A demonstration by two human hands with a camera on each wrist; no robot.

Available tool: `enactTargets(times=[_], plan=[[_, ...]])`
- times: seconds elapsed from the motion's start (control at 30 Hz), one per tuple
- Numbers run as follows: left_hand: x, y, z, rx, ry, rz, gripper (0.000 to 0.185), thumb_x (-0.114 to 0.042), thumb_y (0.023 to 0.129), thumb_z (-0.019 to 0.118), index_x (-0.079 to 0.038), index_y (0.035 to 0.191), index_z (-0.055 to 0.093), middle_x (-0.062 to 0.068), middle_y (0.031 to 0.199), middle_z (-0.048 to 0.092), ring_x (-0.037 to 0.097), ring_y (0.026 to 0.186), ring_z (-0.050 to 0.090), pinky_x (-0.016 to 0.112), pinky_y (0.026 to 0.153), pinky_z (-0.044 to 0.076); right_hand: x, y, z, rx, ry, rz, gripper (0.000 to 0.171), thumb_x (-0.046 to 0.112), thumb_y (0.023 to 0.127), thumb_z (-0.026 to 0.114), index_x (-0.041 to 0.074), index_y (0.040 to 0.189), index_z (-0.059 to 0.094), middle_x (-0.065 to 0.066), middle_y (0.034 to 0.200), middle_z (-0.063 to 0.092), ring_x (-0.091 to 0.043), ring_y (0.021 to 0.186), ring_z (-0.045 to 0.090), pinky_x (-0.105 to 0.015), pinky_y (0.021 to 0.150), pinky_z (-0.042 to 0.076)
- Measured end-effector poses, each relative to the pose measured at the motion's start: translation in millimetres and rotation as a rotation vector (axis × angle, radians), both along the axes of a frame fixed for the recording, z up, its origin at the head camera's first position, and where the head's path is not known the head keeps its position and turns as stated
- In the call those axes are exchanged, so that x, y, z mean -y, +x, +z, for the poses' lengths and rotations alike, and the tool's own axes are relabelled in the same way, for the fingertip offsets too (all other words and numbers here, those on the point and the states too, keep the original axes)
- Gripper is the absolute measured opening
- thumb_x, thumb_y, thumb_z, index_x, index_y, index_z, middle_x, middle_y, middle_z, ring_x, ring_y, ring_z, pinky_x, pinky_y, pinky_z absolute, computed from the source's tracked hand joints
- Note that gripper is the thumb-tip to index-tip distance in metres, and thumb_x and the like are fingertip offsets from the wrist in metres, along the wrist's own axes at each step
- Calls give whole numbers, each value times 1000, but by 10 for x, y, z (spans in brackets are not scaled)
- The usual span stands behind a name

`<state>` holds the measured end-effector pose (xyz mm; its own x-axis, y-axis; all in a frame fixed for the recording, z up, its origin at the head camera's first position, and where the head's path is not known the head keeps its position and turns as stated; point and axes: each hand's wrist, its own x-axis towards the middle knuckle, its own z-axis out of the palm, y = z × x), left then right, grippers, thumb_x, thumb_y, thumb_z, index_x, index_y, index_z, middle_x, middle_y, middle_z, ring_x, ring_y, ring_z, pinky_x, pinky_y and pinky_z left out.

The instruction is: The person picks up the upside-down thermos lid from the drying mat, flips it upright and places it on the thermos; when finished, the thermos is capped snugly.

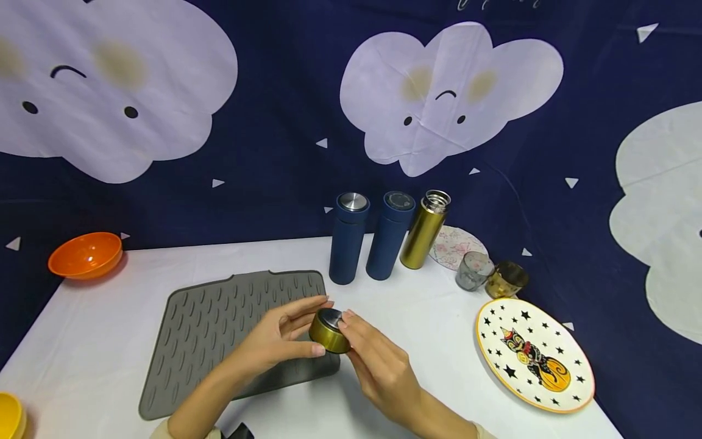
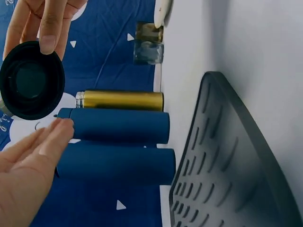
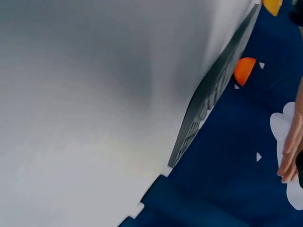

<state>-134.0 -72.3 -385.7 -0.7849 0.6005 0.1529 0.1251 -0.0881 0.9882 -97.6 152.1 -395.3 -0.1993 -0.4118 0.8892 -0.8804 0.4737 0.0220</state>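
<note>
A gold bottle lid with a silver top is pinched by the fingers of my right hand above the front of the table. In the left wrist view the lid's dark hollow underside faces the camera. My left hand is beside the lid with its fingers extended and thumb apart; whether it touches the lid I cannot tell. Behind stands a gold bottle with its steel neck uncovered. To its left are two blue bottles with their lids on. A grey drying mat lies beneath my left hand.
An orange bowl sits at the back left, a yellow bowl at the front left. Rightward are a grey glass, an amber glass, a patterned round plate and a cat-decorated plate. A cloud-print cloth hangs behind.
</note>
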Motion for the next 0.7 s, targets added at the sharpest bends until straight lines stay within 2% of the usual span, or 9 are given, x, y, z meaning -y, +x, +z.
enactTargets(times=[0.1, 0.17, 0.27, 0.43, 0.5, 0.57, 0.63, 0.7], plan=[[-56, 3, 19, 0, 20, -49, 76, -9, 83, 79, 0, 148, 41, 18, 151, 45, 28, 139, 46, 23, 110, 40, -12, -9, 72, -160, 75, -33, 22, -3, 100, 49, -13, 112, 65, -28, 111, 68, -37, 99, 71, -32, 91, 56], [-87, 10, 11, -32, 27, -68, 77, -8, 81, 81, 0, 147, 42, 17, 150, 46, 21, 136, 50, 23, 109, 41, -32, -20, 81, -234, 128, -46, 23, -6, 98, 48, -13, 112, 65, -29, 111, 68, -38, 98, 71, -34, 89, 57], [-120, 27, -3, -120, -10, -58, 75, -9, 80, 82, -6, 146, 46, 13, 147, 51, 13, 130, 55, 27, 108, 44, -62, -32, 74, -322, 192, -41, 23, -7, 98, 48, -13, 110, 66, -30, 110, 68, -40, 98, 71, -35, 87, 58], [-146, 71, -21, -218, -76, -24, 69, -12, 78, 85, -15, 139, 53, 4, 136, 60, 16, 120, 59, 28, 103, 48, -84, -30, 81, -416, 251, -34, 20, -2, 100, 51, -10, 106, 69, -28, 108, 69, -39, 97, 71, -34, 86, 59], [-150, 85, -37, -242, -80, -12, 67, -14, 76, 86, -16, 136, 55, 3, 131, 63, 17, 116, 61, 27, 100, 50, -91, -30, 76, -409, 261, -21, 20, -1, 101, 52, -9, 106, 69, -28, 108, 69, -39, 98, 71, -34, 87, 59], [-149, 92, -55, -264, -85, 18, 67, -17, 75, 88, -16, 133, 56, 2, 128, 64, 17, 114, 62, 27, 99, 51, -111, -47, 53, -357, 258, -19, 21, 0, 101, 52, -8, 110, 69, -29, 112, 68, -40, 102, 69, -34, 90, 57], [-142, 94, -68, -263, -93, 61, 68, -20, 73, 90, -16, 132, 57, 1, 127, 65, 15, 113, 62, 26, 99, 51, -158, -98, 20, -257, 231, -33, 23, 4, 101, 54, -7, 117, 66, -30, 120, 65, -41, 108, 67, -36, 95, 55], [-129, 91, -71, -253, -97, 105, 70, -20, 72, 90, -14, 132, 56, 2, 126, 65, 14, 113, 63, 25, 99, 50, -243, -199, -8, -101, 151, -79, 32, 7, 95, 62, -7, 124, 62, -30, 128, 60, -40, 115, 63, -37, 102, 51]])
